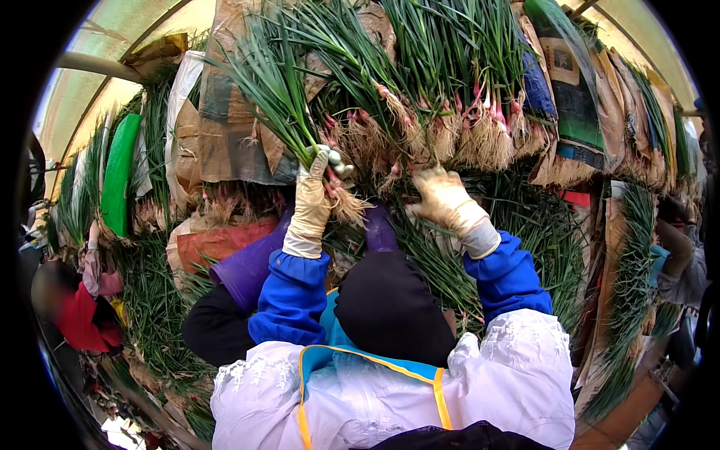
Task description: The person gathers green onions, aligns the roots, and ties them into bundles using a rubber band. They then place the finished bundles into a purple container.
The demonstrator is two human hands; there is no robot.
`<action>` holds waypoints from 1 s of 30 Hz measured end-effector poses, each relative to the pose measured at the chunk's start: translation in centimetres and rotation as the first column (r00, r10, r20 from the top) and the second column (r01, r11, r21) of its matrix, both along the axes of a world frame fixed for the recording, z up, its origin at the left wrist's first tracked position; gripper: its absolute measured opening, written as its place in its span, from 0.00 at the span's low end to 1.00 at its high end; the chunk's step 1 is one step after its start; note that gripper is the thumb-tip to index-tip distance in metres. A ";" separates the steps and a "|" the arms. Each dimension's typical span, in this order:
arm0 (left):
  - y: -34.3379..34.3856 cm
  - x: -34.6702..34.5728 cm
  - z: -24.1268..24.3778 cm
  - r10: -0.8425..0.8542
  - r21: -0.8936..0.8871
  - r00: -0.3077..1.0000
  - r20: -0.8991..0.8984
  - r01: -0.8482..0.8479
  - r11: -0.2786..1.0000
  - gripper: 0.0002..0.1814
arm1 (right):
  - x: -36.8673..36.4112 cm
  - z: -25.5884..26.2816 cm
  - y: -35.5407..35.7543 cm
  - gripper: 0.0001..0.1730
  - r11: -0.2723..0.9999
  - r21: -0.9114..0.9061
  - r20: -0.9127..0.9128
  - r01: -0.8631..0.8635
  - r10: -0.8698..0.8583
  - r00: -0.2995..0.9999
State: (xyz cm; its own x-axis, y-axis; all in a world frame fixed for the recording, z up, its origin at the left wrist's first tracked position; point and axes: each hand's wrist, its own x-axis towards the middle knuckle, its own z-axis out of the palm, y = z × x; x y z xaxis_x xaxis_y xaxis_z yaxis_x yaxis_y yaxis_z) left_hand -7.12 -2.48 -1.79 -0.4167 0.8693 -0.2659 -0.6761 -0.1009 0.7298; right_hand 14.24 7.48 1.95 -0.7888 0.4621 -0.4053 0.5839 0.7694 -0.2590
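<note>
My left hand [320, 188], in a cream glove, grips a small bunch of young garlic or onion plants [281, 115]. It holds them at the pinkish bulbs. Their leaves point up and left, and the pale roots [349, 205] hang out below my fingers. My right hand [440, 194], also gloved, is just under the roots of a row of the same plants [489, 126]. Its fingers look apart with nothing visible in them; whether they touch the roots is hard to tell. More loose plants [365, 126] lie in the heap between and above my hands.
Brown and dark sacking [242, 124] covers plants at left, beside a bright green strip [121, 174]. Purple boots [242, 275] sit below my left forearm. Leafy bundles [152, 315] cover the lower left. A person in red [90, 315] is at far left, another person [683, 259] at far right.
</note>
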 end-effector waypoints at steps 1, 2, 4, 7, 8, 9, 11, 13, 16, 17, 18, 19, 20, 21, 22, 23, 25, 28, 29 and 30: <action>0.8 1.0 0.7 -0.037 -0.022 0.999 0.032 0.038 0.999 0.08 | -1.1 -0.6 0.9 0.29 0.971 0.172 -0.377 0.167 -0.092 0.922; 1.5 1.9 0.9 -0.076 0.002 0.992 0.103 0.076 0.997 0.08 | -3.6 -0.5 3.1 0.31 0.948 0.096 -0.589 0.303 -0.191 0.786; 2.4 2.1 0.2 -0.127 0.062 0.952 0.279 0.114 0.992 0.07 | -7.5 -0.1 7.0 0.24 0.829 0.361 -0.626 0.427 -0.123 0.770; 2.6 1.6 2.7 -0.230 0.331 0.881 0.413 0.090 0.939 0.09 | -9.5 -3.8 12.8 0.10 0.836 0.411 -0.418 0.363 -0.181 0.890; 1.9 0.5 3.2 -0.218 0.336 0.902 0.372 0.088 0.938 0.09 | -9.7 -1.5 12.9 0.11 0.854 0.237 -0.528 0.464 -0.288 0.799; 0.9 -0.4 4.1 -0.185 0.335 0.928 0.323 0.071 0.940 0.10 | -9.7 1.7 12.3 0.12 0.854 0.036 -0.609 0.519 -0.393 0.689; 0.6 -0.6 5.4 -0.154 0.240 0.937 0.313 0.079 0.968 0.07 | -7.1 6.1 9.9 0.12 0.769 -0.450 -0.802 0.453 -0.572 0.175; 2.2 1.3 6.0 -0.082 0.016 0.975 0.205 0.080 0.997 0.08 | -4.9 2.0 9.5 0.12 0.565 -0.732 -0.457 0.381 -0.822 0.340; 4.1 3.3 4.3 -0.164 -0.232 0.986 0.030 0.166 0.958 0.05 | -4.3 -0.2 2.1 0.11 0.906 -0.162 -0.695 0.392 -0.387 0.606; 4.0 3.3 2.5 -0.254 -0.225 0.967 0.033 0.255 0.940 0.06 | -4.0 -0.4 0.2 0.11 0.944 -0.094 -0.724 0.315 -0.282 0.629; 4.3 4.2 2.6 -0.148 -0.247 0.973 0.176 0.190 0.950 0.07 | -3.7 -0.6 -1.3 0.11 0.944 -0.115 -0.623 0.308 -0.310 0.718; 4.5 4.8 1.7 -0.077 -0.248 0.987 0.141 0.111 0.963 0.08 | -3.2 -0.7 -1.9 0.12 0.940 -0.128 -0.509 0.316 -0.336 0.792; 3.8 4.2 0.9 -0.168 -0.234 0.982 0.089 0.185 0.955 0.09 | -2.6 -3.6 -1.3 0.15 0.717 -0.668 -0.538 0.198 -0.650 0.537; 2.5 3.4 0.2 -0.249 -0.236 0.968 0.035 0.250 0.939 0.11 | -2.7 -2.2 0.3 0.20 0.469 -0.862 -0.342 0.193 -0.819 0.460; 1.9 3.6 0.5 -0.203 -0.246 0.978 0.054 0.210 0.946 0.09 | -4.1 -1.1 1.5 0.24 0.370 -0.887 -0.250 0.278 -0.888 0.386; 1.6 4.1 1.0 -0.186 -0.279 0.982 -0.016 0.174 0.944 0.06 | -5.7 -0.7 2.4 0.28 0.263 -0.896 -0.158 0.358 -0.942 0.297; 1.2 4.7 -1.2 -0.143 -0.338 0.989 -0.031 0.124 0.933 0.06 | -9.0 -1.3 2.8 0.34 0.227 -0.932 -0.153 0.282 -0.953 0.261; 1.7 6.3 -2.0 0.005 -0.408 0.994 -0.106 -0.048 0.912 0.10 | -11.4 -5.3 2.0 0.25 0.677 -0.498 -0.657 0.542 -0.703 0.274; 1.8 6.6 -2.0 0.089 -0.377 0.983 -0.158 -0.143 0.915 0.11 | -11.8 -6.3 1.5 0.22 0.740 -0.255 -0.791 0.622 -0.530 0.305; 1.6 6.5 -2.5 0.074 -0.385 0.976 -0.206 -0.150 0.911 0.12 | -12.0 -6.3 0.9 0.23 0.739 -0.294 -0.801 0.606 -0.537 0.266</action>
State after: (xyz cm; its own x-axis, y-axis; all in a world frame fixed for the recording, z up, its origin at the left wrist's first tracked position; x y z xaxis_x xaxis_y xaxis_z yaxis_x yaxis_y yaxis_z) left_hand -0.65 -0.83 -4.31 -0.5795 0.6525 -0.4882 -0.5285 0.1552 0.8347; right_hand 2.21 8.38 -4.35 -0.2338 0.9298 0.2842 0.4271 0.3608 -0.8291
